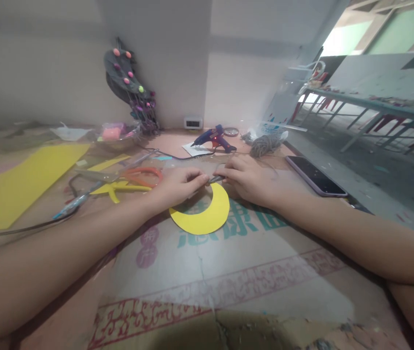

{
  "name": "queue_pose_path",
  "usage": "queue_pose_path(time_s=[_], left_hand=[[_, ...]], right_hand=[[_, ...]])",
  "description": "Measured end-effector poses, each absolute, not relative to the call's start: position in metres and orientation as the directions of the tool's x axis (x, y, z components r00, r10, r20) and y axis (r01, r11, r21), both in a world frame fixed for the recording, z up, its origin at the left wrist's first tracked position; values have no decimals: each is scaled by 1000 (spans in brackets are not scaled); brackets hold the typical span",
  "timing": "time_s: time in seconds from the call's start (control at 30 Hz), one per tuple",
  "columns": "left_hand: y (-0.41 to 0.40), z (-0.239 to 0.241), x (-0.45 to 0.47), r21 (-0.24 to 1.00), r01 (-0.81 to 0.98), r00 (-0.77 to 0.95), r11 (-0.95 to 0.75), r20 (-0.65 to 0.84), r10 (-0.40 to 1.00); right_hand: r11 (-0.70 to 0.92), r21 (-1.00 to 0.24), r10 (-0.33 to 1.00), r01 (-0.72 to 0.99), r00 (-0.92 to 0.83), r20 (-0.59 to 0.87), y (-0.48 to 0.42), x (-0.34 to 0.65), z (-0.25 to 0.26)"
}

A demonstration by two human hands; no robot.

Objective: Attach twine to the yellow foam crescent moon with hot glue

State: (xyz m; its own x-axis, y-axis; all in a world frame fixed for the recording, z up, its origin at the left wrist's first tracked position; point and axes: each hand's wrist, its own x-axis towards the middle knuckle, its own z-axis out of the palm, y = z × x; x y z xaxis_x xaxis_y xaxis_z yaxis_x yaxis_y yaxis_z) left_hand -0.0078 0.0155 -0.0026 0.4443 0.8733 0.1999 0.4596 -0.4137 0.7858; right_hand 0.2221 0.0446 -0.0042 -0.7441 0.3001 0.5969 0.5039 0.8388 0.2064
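Note:
A yellow crescent point(202, 221), cut from a flat sheet, lies on the cardboard in front of me. Just beyond its upper tip, my left hand point(187, 183) has thumb and forefinger pinched together. Close by on the right, my right hand point(245, 179) is closed with its fingers bent. A short stretch of grey yarn point(217, 180) shows between the two sets of fingertips; its ends are hidden in the fingers. A skein of the same grey yarn point(265, 144) sits behind my right hand.
Orange-handled scissors point(143, 177) and a yellow tool point(115, 188) lie left. A blue glue gun point(214, 138) stands at the back near a small digital clock point(193, 123). A yellow sheet point(27, 187) lies far left, a phone point(316, 176) right. A decorated dark crescent point(122, 73) leans against the wall.

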Motion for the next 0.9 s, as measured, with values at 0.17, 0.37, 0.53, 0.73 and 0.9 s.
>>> queue_pose_path(time_s=[0.17, 0.37, 0.53, 0.73, 0.9], left_hand=[[16, -3, -8, 806, 439, 458, -398, 180, 871], [15, -2, -8, 787, 464, 459, -407, 180, 870], [14, 0, -7, 772, 483, 458, -414, 181, 870], [14, 0, -7, 769, 490, 465, -410, 166, 869], [13, 1, -7, 790, 467, 476, -398, 155, 866]], right_hand=[[851, 192, 299, 489, -750, 590, 44, 222, -5], [860, 180, 302, 477, -761, 575, 43, 221, -4], [865, 157, 319, 477, -763, 563, 44, 221, -4], [873, 135, 318, 470, -755, 573, 44, 221, -5], [870, 146, 310, 471, -752, 582, 44, 221, -4]])
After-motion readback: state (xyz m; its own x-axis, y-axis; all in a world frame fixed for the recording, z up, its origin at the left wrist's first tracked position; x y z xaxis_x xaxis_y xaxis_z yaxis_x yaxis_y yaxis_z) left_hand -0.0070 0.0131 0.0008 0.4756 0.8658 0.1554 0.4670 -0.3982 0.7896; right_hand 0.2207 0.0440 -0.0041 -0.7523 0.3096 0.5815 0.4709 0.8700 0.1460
